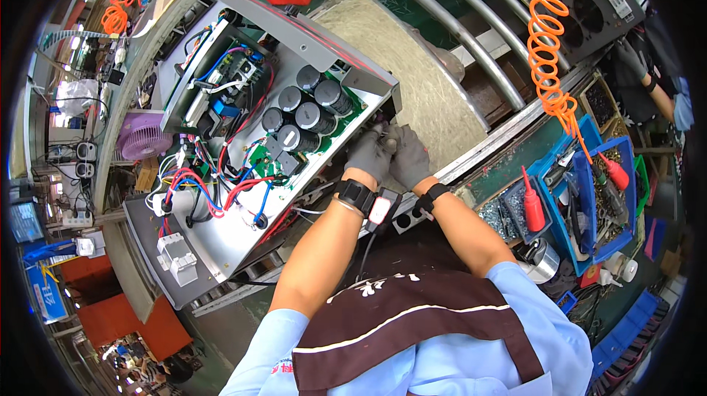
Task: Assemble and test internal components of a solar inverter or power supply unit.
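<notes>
My left hand and my right hand, both in grey gloves, meet at the near right corner of an open metal machine chassis. The fingers of both are curled and pressed together. Whatever they pinch is too small or too covered to make out. Inside the chassis, beside my left hand, several black cylindrical capacitors stand on a green circuit board. Red and blue wires run farther left to a cooling-fin block with electronics. A grey panel rises along the chassis's far side.
Right of me are blue bins with tools and red bottles, and loose screws. A coiled orange air hose hangs above. Steel rollers lie beyond a wooden board. Another person's gloved hand touches a dark case.
</notes>
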A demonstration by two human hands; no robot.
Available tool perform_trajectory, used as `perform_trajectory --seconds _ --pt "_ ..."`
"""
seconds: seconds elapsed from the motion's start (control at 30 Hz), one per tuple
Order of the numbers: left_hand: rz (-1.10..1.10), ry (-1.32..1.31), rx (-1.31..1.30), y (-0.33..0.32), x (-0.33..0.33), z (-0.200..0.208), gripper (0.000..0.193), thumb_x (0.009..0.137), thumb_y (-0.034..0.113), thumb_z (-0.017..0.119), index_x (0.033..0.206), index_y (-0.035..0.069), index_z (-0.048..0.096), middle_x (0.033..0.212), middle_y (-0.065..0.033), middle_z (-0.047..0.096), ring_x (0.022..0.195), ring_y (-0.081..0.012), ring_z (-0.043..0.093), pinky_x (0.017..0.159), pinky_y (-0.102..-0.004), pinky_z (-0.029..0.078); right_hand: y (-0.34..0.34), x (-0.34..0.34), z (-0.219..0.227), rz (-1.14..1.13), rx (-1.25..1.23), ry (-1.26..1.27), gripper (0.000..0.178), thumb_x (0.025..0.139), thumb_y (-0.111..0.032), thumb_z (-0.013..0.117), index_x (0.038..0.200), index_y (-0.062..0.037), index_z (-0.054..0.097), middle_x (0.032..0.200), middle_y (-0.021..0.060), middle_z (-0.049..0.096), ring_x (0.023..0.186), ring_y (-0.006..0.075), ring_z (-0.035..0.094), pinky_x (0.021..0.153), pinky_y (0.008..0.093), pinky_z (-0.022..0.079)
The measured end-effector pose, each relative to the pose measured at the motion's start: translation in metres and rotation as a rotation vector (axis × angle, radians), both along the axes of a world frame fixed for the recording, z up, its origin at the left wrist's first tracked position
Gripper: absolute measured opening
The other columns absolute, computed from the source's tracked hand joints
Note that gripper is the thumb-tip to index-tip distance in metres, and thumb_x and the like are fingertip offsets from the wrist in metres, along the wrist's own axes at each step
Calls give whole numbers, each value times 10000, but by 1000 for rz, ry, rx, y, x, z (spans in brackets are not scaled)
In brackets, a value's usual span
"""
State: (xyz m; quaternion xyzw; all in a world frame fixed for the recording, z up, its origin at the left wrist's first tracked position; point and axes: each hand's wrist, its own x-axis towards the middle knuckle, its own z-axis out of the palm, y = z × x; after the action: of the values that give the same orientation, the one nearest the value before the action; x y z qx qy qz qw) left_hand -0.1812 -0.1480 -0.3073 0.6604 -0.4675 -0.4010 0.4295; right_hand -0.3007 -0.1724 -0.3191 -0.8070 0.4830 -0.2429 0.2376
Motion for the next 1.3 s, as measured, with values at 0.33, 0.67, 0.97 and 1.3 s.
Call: perform_trajectory --seconds 0.33,0.67,0.97,1.3 --pt "-15 715 551 67 29 93 320 885 129 528 1172 -11 539 884 -98 619 810 -234 653 667 -300 529 24 -52 24 78 146 76 581 659 -269 743 1130 -85 457 1006 155 504 961 336 536 811 420 467" --pt "425 1227 640 89 34 37 129 907 185 435 922 87 518 694 -2 479 523 -119 372 404 -235 252 31 -37 24 219 -9 128 622 609 -335 773 1089 -77 472 974 134 501 933 301 514 805 399 444" --pt "262 1055 571 52 -2 53 217 954 313 492 894 108 532 565 70 300 438 -57 239 392 -216 175 36 -23 19 154 27 140 552 638 -282 759 1069 -93 470 984 140 514 946 313 536 797 404 466" --pt "-52 745 762 94 27 59 213 924 279 473 860 86 536 610 46 359 482 -79 298 409 -231 190 91 -24 16 -97 365 -38 484 700 -201 636 1142 -100 468 1082 155 544 984 343 573 814 429 491"
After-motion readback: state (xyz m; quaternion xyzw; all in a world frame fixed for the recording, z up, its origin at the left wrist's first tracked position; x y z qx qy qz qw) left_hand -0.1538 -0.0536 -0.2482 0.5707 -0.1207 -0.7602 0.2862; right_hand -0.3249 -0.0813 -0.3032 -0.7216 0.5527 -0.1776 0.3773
